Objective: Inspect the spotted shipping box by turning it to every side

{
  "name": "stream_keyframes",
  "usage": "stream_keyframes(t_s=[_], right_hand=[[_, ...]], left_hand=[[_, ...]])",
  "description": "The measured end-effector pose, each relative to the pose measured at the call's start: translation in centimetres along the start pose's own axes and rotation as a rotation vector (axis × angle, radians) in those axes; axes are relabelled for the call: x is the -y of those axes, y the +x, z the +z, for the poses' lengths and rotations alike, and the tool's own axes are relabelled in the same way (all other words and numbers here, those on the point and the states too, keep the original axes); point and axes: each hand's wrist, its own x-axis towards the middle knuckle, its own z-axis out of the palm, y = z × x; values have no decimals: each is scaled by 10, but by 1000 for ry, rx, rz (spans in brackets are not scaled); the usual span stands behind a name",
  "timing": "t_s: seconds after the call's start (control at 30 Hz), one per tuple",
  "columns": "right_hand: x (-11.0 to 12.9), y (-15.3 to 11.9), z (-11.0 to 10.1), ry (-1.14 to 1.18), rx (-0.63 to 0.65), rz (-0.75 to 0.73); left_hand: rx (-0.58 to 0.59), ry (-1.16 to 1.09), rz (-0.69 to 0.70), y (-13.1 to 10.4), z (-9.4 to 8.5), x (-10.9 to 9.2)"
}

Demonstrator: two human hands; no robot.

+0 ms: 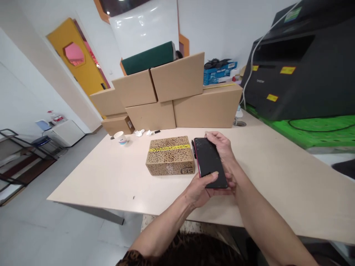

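Note:
A flat black rectangular object (pixel 209 159) with a pinkish-red left edge is held above the table near its front edge. My left hand (pixel 200 188) grips its lower end, thumb on top and fingers beneath. My right hand (pixel 224 151) holds its upper right side, with the fingertips at the top corner. Just left of it, a speckled cardboard box (pixel 170 157) with yellow tape across the top rests on the table. A small dark item, partly hidden, shows between the box and the black object.
Stacked cardboard boxes (pixel 205 111) line the table's back edge, with a dark green box (pixel 149 58) on top. A paper cup (pixel 120 137) and crumpled tissues (pixel 139 133) lie at the back left. A large black printer (pixel 302 74) stands on a green surface (pixel 294 129) at right.

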Motion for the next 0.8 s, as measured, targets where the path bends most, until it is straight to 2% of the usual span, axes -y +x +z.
stream_keyframes(t_s=[0.13,0.27,0.4,0.6,0.8], right_hand=[[3,-31,31,119,28,80],[2,-53,46,136,138,133],[-7,-71,51,85,285,232],[-15,-82,49,48,476,225],[-11,-88,51,-104,457,195]], left_hand=[[-41,17,81,-21,-13,-9],[-65,37,191,-37,-27,-26],[-82,28,269,-44,-42,-44],[19,-107,353,-49,-57,-54],[2,-164,379,-49,-57,-52]])
